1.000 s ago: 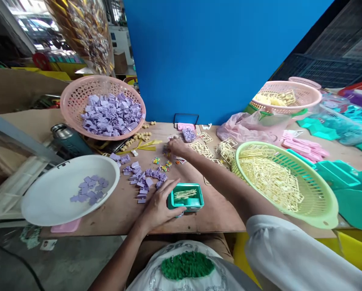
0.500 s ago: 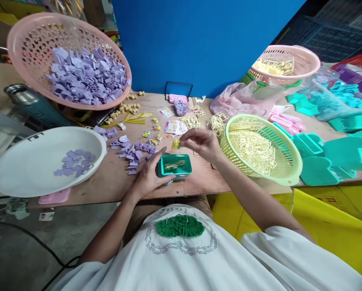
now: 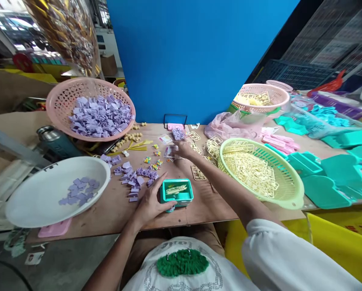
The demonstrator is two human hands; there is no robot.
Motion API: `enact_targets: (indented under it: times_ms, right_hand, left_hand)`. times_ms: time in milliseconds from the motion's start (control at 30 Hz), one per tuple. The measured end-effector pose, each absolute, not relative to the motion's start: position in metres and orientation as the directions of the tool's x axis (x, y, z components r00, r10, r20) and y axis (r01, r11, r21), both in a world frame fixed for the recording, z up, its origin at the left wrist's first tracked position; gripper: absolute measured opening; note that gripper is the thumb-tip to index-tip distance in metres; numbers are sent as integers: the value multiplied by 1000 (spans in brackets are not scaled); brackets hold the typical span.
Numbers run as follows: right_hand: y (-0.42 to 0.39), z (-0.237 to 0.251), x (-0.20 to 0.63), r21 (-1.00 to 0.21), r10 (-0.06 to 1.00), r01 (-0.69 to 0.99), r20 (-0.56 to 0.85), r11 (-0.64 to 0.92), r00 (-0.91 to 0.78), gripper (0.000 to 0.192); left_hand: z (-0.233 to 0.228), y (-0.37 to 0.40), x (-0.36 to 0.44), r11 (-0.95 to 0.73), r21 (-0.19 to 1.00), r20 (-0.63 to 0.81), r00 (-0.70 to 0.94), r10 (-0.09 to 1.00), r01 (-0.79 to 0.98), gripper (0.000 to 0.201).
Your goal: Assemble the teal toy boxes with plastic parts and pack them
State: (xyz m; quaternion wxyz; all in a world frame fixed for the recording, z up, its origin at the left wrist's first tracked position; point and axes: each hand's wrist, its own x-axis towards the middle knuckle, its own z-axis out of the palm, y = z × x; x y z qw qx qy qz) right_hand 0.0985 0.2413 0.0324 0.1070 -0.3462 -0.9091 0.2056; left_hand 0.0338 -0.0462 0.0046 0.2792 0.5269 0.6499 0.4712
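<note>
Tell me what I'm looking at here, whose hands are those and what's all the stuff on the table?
The camera sits on a person's head, looking down at their own two hands. The left hand holds a small teal box with pale yellow pieces inside. The right hand reaches out to small cards further back. On the wooden table lie purple plastic pieces, a white bowl, a pink basket of purple parts and a green basket of yellow frames.
</note>
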Motion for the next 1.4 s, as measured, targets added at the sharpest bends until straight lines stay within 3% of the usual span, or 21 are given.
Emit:
enact_targets:
  times_ms: [100, 200, 367, 433, 533, 667, 767, 867, 900, 967, 1033, 1100, 1233, 1400]
  right_hand:
    - [255, 22, 83, -382, 706, 666, -48, 641, -707, 31]
    - [258, 14, 85, -367, 736, 699, -55, 614, -675, 31]
    - [256, 15, 98, -435, 759, 665, 68, 607, -648, 21]
    - [255, 23, 102, -480, 750, 616, 149, 625, -645, 15]
    - [249, 44, 111, -554, 695, 492, 239, 671, -679, 12]
    - [218, 70, 129, -673, 542, 256, 254, 694, -801, 8]
    - [183, 80, 150, -877, 505, -40, 312, 479, -804, 26]
    - [154, 83, 180, -939, 595, -202, 333, 277, -731, 37]
    - [147, 83, 190, -935, 609, -201, 345, 293, -715, 36]
    - [135, 79, 208, -893, 571, -189, 411, 408, -710, 29]
    - [125, 71, 217, -802, 452, -191, 495, 566, -742, 20]
    - [118, 60, 218, -665, 307, -201, 564, 719, -766, 20]
    - [111, 47, 210, -382, 116, -175, 628, 907, -769, 27]
    - [113, 68, 210, -327, 119, -151, 676, 933, -728, 23]
  left_hand:
    - [7, -47, 32, 12, 912, 110, -272, 956, 410, 91]
    - [9, -49, 29, 17, 927, 87, -259, 962, 374, 91]
    - [10, -47, 19, -30, 979, 71, -200, 977, 204, 100]
    - [14, -38, 13, -102, 985, 136, -259, 956, 139, 90]
    - [27, -14, 4, -223, 964, 265, -441, 858, 147, 68]
    - [48, 26, 2, -280, 941, 337, -556, 760, 189, 64]
    - [55, 37, 12, -303, 935, 352, -552, 755, 182, 36]
    - [49, 18, 23, -298, 920, 388, -492, 779, 252, 28]
    - [45, 7, 24, -278, 917, 386, -462, 799, 285, 30]
    - [33, -18, 26, -209, 918, 332, -368, 869, 336, 60]
    - [20, -39, 26, -130, 918, 232, -242, 942, 375, 104]
    - [9, -52, 28, -79, 902, 166, -171, 971, 425, 125]
    - [2, -56, 36, -39, 856, 191, -244, 951, 515, 116]
    - [0, -53, 40, -51, 873, 200, -260, 945, 486, 112]
